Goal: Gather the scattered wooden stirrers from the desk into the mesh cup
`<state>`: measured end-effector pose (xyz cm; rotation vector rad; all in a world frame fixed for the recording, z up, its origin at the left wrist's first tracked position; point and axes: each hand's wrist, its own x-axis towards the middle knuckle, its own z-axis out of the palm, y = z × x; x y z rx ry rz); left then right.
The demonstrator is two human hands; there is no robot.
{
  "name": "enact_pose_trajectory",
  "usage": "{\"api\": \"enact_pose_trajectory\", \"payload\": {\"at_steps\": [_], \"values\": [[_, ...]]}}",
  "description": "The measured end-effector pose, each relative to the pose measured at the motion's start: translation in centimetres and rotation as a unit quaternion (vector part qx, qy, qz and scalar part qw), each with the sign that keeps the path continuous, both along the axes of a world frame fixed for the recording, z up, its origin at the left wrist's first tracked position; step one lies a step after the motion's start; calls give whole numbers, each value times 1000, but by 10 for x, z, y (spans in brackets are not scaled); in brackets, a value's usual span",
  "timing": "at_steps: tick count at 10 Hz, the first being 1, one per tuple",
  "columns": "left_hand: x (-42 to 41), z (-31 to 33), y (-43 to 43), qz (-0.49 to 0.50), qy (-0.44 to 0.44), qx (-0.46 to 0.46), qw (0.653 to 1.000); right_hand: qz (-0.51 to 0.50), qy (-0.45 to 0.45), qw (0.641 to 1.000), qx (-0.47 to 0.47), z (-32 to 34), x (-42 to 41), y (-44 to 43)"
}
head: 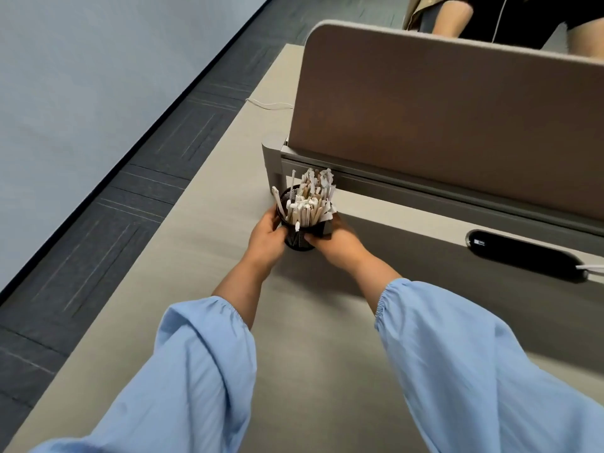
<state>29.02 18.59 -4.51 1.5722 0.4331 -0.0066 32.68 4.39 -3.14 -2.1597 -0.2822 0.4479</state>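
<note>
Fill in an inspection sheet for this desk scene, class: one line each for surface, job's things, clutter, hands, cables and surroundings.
Surface: beige desk, bare where visible.
Job's things: black mesh cup upright on the desk, packed with wooden stirrers, many in white paper wrappers; no loose stirrers seen on the desk.
Clutter: nothing seen.
Hands: left hand and right hand clasp the cup from either side, fingers wrapped on the mesh.
Cables: white cable lying at the desk's far edge; another white cable at the black cable port.
Surroundings: tan divider panel behind the cup; dark carpet to the left; another person beyond the divider.
</note>
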Motion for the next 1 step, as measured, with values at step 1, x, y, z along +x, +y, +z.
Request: {"api": "enact_pose_trajectory", "payload": {"at_steps": [1], "values": [[0,7,-5,29,23,28,999,14,-2,1000,-18,0,0,5]]}}
